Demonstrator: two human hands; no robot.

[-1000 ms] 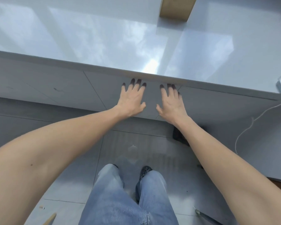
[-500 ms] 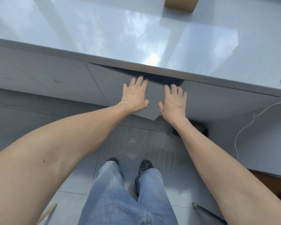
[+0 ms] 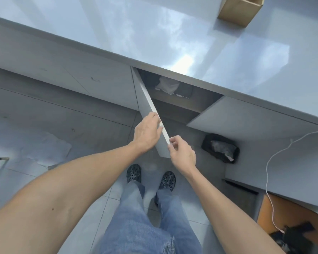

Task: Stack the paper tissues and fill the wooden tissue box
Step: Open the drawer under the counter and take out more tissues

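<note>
Flat grey cabinet door (image 3: pixel 145 99), shut a second ago, now swung wide. Left hand (image 3: pixel 147 133) and right hand (image 3: pixel 182 153) each in closed grip on its edge. White paper tissues (image 3: pixel 167 86) inside cabinet; wooden tissue box (image 3: pixel 237 10) on glossy grey tabletop (image 3: pixel 136 30).

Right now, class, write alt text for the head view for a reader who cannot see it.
A person's left hand and right hand hold the edge of an open grey cupboard door under a glossy counter. White tissue paper lies on the shelf inside, and a wooden box stands on the counter.
</note>
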